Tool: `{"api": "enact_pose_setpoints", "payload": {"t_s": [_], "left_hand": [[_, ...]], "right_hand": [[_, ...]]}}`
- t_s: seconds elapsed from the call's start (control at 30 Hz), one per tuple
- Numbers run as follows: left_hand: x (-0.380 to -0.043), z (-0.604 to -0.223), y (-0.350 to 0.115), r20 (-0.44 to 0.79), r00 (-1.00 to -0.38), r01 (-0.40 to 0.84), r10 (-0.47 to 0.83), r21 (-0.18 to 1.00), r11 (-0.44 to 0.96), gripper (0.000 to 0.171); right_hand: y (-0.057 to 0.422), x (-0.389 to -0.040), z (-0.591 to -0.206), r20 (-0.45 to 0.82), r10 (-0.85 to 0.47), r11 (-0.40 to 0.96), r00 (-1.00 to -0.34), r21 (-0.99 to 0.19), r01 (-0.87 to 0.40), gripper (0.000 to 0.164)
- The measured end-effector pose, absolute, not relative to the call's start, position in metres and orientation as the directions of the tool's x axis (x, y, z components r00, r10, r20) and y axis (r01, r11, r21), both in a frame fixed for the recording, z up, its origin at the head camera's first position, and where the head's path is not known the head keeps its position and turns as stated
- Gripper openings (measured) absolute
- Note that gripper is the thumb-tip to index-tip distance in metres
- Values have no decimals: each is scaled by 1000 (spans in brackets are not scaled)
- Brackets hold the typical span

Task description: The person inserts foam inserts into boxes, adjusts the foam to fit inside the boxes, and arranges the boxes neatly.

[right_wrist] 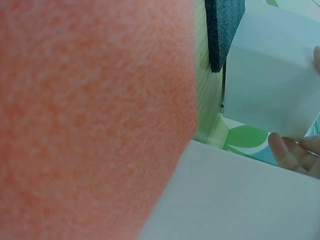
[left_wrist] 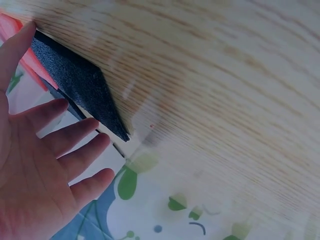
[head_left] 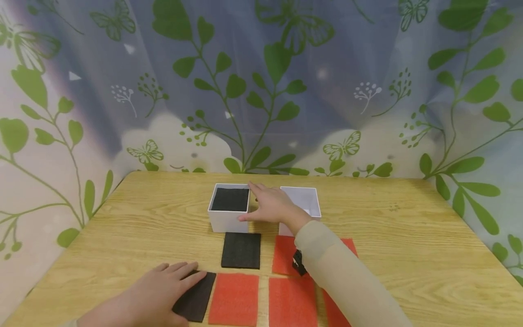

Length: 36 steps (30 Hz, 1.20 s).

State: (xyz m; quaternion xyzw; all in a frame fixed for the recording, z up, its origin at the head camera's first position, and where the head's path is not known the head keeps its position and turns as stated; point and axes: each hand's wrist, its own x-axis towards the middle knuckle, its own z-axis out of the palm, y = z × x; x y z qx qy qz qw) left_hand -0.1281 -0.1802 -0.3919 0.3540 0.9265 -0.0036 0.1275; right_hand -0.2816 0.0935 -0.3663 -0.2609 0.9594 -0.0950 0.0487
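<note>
Two white open-topped boxes stand mid-table. The left box (head_left: 229, 221) has a black square (head_left: 230, 200) in its opening. My right hand (head_left: 274, 206) grips this box's right side, thumb at the front and fingers at the back corner; in the right wrist view its fingertips (right_wrist: 285, 150) touch the white wall. Behind that hand and wrist, the right box (head_left: 302, 200) is partly hidden. At the lower left my left hand (head_left: 157, 290) lies over a black foam square (head_left: 196, 297), fingers mostly straight. The left wrist view shows a fingertip at that square's corner.
A black square (head_left: 241, 250) lies before the left box. Several red squares, one a red square (head_left: 234, 299), lie along the front and right, partly under my right sleeve (head_left: 347, 268). A patterned curtain (head_left: 261, 91) hangs behind the wooden table (head_left: 388, 213).
</note>
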Motion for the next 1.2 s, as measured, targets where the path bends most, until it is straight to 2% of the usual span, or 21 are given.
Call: {"api": "enact_pose_setpoints", "payload": {"t_s": [0.6, 0.87, 1.2], "left_hand": [[-131, -395, -178, -195, -704, 679, 683, 98, 728, 75], [-132, -395, -176, -174, -705, 685, 688, 87, 724, 78], [-133, -389, -176, -161, -735, 650, 658, 107, 752, 80]], "right_hand": [[94, -280, -366, -45, -513, 845, -857, -203, -495, 107], [93, -280, -365, -48, -515, 844, -856, -203, -497, 108], [94, -281, -366, -46, -515, 843, -856, -205, -497, 108]]}}
